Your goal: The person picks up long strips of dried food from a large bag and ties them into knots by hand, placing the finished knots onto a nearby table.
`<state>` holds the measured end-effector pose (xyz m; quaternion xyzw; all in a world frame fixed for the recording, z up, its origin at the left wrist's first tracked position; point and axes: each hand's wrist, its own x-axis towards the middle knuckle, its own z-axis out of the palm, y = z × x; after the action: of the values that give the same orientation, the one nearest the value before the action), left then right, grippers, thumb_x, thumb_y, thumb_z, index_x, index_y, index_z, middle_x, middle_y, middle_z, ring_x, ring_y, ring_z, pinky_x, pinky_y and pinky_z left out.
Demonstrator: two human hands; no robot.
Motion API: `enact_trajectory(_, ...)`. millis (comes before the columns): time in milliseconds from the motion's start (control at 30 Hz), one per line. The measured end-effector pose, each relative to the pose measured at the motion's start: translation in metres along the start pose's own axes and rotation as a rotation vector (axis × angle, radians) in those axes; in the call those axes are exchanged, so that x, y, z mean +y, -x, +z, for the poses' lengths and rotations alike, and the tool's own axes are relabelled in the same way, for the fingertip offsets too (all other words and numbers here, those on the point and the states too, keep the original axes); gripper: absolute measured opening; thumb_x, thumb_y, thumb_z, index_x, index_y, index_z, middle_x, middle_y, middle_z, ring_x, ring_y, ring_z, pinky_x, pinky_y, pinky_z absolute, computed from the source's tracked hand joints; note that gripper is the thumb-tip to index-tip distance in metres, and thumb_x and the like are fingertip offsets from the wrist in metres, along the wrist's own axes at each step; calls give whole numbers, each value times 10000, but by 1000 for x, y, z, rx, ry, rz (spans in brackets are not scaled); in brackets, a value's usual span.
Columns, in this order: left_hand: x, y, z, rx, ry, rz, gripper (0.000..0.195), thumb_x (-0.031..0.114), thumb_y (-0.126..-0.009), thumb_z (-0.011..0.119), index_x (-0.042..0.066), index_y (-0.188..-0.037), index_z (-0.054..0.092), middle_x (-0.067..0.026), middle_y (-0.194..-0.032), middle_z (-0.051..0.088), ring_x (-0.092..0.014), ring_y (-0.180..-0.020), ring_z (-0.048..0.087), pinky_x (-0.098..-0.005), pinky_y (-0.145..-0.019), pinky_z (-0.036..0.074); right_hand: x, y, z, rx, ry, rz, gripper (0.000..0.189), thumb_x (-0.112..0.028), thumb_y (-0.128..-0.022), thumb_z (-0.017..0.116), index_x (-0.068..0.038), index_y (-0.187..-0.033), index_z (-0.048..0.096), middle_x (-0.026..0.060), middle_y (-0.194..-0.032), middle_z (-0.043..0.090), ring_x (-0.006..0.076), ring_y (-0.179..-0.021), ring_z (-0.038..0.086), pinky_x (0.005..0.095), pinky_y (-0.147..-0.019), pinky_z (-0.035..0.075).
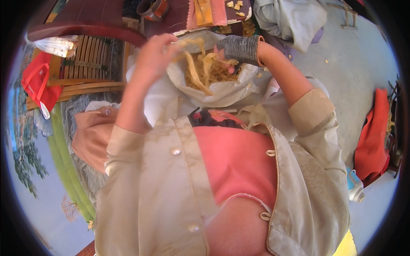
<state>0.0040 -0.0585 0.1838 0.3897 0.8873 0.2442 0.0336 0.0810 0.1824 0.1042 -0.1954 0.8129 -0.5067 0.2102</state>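
Note:
An open white woven sack (221, 96) stands before me, filled with yellowish dried strips (197, 75). At its left rim my bare left hand (160, 52) is raised and blurred, its fingers around the end of a pale strip. My right hand (238, 51), in a grey knitted glove that leaves the fingertips bare, reaches over the sack's right side with its fingers at the strips. Whether those fingers grip a strip cannot be told. Long strips hang between the two hands.
Beyond the sack, a dark red table (176, 12) bears a wooden tool (203, 12) on a pink cloth, a round tin (153, 9) and small yellow pieces (239, 6). Slatted bamboo furniture (86, 57) and a red bag (40, 80) are left; grey cloth (291, 19) lies back right.

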Motion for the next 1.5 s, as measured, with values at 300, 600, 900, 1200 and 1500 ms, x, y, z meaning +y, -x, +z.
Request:
enact_trajectory(300,47,-7,79,-466,663,-87,361,179,-774,663,37,-1078,528,-15,-824,580,-96,-757,507,-240,-703,426,12,9,-2,61,759,-483,168,-239,-736,569,-78,-730,617,72,-576,564,233,-560,540,335,-554,423)
enact_trajectory(600,18,-11,70,-354,631,-137,231,260,-893,555,41,-838,602,56,-685,502,-24,-617,471,-174,-524,393,-39,33,-27,288,-110,279,241,-307,-757,613,-69,-730,644,40,-577,593,154,-508,558,316,-523,444)
enact_trajectory(900,32,-11,93,-82,680,-83,201,223,-895,536,31,-866,591,35,-701,525,-32,-539,434,-178,-496,380,-31,7,-23,362,112,202,231,-244,-715,650,-17,-738,617,27,-570,578,98,-491,540,241,-495,448)
enact_trajectory(1200,39,-24,73,-131,1102,-261,204,222,-924,467,48,-894,570,45,-684,491,-35,-518,408,-191,-504,385,-25,-1,-15,701,-1124,1,261,-276,-783,644,-36,-883,625,85,-822,644,147,-698,609,251,-661,478)
enact_trajectory(1500,29,-26,72,-401,1518,-497,226,285,-908,502,73,-927,577,32,-747,519,-58,-590,444,-236,-624,446,-10,-4,-3,574,50,-292,418,-96,-698,626,-132,-1110,569,73,-886,585,255,-825,587,350,-692,472)
